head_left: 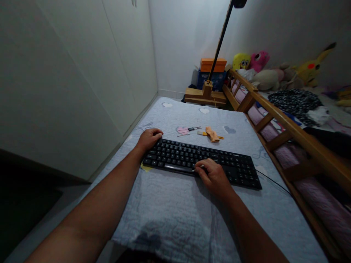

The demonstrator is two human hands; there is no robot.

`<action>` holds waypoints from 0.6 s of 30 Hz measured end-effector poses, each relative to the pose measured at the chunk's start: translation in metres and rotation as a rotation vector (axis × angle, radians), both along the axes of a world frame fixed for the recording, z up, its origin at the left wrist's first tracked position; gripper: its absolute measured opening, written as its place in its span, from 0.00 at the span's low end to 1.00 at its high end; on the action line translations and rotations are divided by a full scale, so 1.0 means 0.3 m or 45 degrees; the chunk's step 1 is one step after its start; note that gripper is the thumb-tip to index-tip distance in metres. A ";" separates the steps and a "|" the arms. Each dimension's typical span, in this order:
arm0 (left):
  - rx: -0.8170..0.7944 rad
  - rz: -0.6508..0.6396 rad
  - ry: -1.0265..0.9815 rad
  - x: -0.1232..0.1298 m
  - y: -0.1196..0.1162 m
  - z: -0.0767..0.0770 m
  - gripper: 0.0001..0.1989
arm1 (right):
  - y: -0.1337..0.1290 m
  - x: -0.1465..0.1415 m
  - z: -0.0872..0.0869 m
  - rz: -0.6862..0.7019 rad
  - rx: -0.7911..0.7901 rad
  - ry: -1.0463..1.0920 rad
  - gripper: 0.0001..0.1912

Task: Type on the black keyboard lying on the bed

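A black keyboard (175,153) lies on the cloth-covered table. My left hand (149,139) is closed over its far left corner, thumb and fingers against the edge. My right hand (212,174) rests over the keyboard's near side, right of the space bar (178,168). Between its fingertips is a thin white-tipped stick, seemingly a cotton swab (197,168), with the tip at the space bar's right end. Beyond the keyboard lie a pink and black slim tool (189,129), another thin stick (183,135) and an orange cloth (212,134) over a yellow-handled tool (202,133).
The keyboard's cable (272,179) runs off to the right. A wooden bed rail (290,137) borders the table's right side; a white cabinet (109,65) stands left. At the back are a wooden lamp base (203,95), an orange box (213,65) and plush toys (260,60).
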State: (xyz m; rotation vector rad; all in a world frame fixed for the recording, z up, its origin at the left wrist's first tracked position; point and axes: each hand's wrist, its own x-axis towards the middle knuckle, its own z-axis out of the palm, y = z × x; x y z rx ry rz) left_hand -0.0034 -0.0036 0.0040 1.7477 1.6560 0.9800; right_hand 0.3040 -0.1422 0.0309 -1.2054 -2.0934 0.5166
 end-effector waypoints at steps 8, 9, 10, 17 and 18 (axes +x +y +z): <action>0.007 -0.002 -0.002 -0.002 0.002 -0.005 0.16 | -0.001 0.001 0.000 0.003 -0.036 -0.006 0.09; 0.012 -0.004 0.002 -0.003 0.003 -0.007 0.15 | -0.001 0.001 0.000 0.003 -0.040 -0.009 0.09; 0.016 -0.008 0.004 -0.005 0.004 -0.008 0.15 | -0.001 0.002 -0.001 0.002 -0.044 -0.010 0.08; 0.015 -0.004 -0.015 -0.006 0.007 -0.011 0.14 | -0.004 0.001 0.000 -0.001 -0.061 0.001 0.09; 0.018 0.003 -0.024 -0.005 0.007 -0.012 0.14 | -0.004 0.001 0.001 0.001 -0.063 0.004 0.09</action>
